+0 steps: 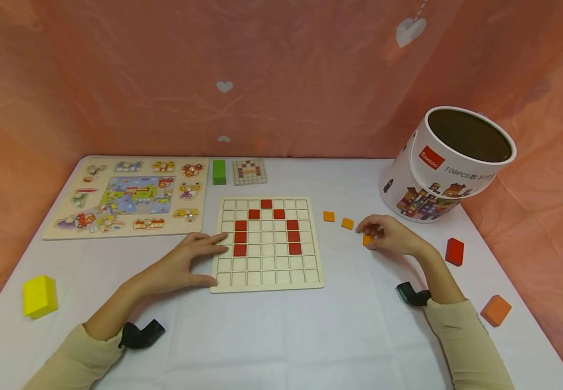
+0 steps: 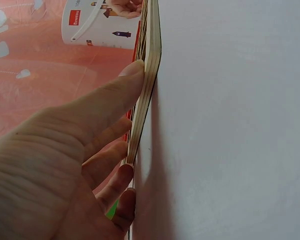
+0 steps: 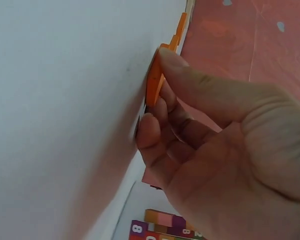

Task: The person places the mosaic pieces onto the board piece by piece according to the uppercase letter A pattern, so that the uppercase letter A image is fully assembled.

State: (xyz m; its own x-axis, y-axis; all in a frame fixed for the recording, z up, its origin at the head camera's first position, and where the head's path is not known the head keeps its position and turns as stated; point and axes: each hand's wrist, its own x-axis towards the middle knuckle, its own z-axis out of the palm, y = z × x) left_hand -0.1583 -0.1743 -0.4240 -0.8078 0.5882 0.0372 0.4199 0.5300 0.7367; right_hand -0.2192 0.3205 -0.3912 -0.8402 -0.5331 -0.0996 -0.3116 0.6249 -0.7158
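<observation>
A wooden grid board (image 1: 261,265) lies flat in the middle of the table, with several red square tiles (image 1: 266,204) in its cells forming an arch shape. My left hand (image 1: 181,265) rests at the board's left edge, its fingers extended. In the left wrist view its thumb (image 2: 132,75) touches the board's side. To the right of the board, my right hand (image 1: 392,234) pinches an orange square tile (image 1: 367,240) at the table surface; in the right wrist view the thumb presses that tile (image 3: 154,82). Two more orange tiles (image 1: 329,216) lie between it and the board.
A wooden vehicle puzzle (image 1: 83,179) lies at the back left. Beside it are a green block (image 1: 219,172) and a small pattern card (image 1: 249,180). A large white bucket (image 1: 408,173) stands back right. Yellow (image 1: 39,297), red (image 1: 454,252) and orange (image 1: 496,310) blocks sit near the sides.
</observation>
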